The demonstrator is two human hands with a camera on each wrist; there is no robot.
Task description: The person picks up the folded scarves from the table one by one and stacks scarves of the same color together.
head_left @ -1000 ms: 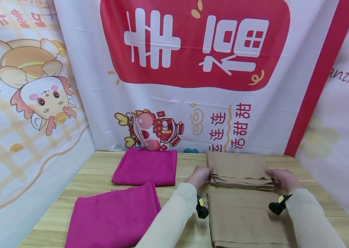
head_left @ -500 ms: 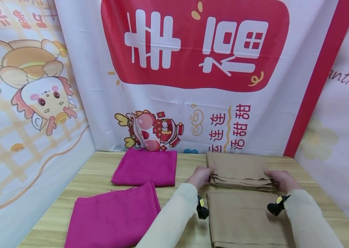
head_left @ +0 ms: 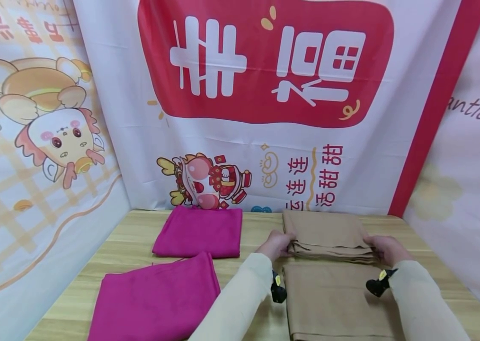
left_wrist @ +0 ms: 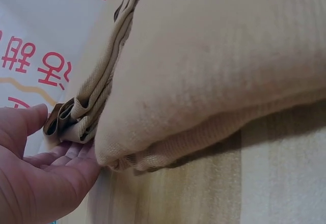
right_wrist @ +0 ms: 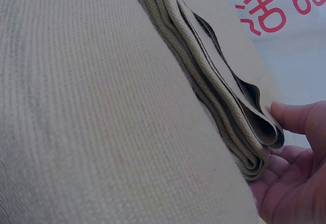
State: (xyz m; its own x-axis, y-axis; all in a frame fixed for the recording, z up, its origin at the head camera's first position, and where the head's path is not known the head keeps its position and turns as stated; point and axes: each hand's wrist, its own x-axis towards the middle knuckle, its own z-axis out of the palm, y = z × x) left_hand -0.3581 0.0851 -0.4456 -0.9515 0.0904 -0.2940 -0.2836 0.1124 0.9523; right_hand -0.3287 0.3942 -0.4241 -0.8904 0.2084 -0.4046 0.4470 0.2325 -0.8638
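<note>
A folded tan cloth [head_left: 325, 228] with several layers along its front edge lies at the back right of the table. My left hand [head_left: 277, 244] holds its left front corner; in the left wrist view the thumb is above and the fingers [left_wrist: 66, 158] reach under the layers. At the right front corner my right hand [head_left: 386, 248] grips the same cloth, thumb [right_wrist: 290, 117] on the upper side and fingers below. Closer to me, a second folded tan cloth [head_left: 338, 298] lies flat, partly beneath my right forearm. The undersides of my fingers are hidden by the cloth.
Two folded magenta cloths lie on the left: a smaller one at the back [head_left: 201, 232] and a larger one in front [head_left: 155, 298]. The wooden table [head_left: 116, 241] meets a printed fabric backdrop [head_left: 265, 166] behind, with printed walls at both sides.
Both hands stay at the two front corners of the back tan cloth, with barely any shift. The head view has moved slightly.
</note>
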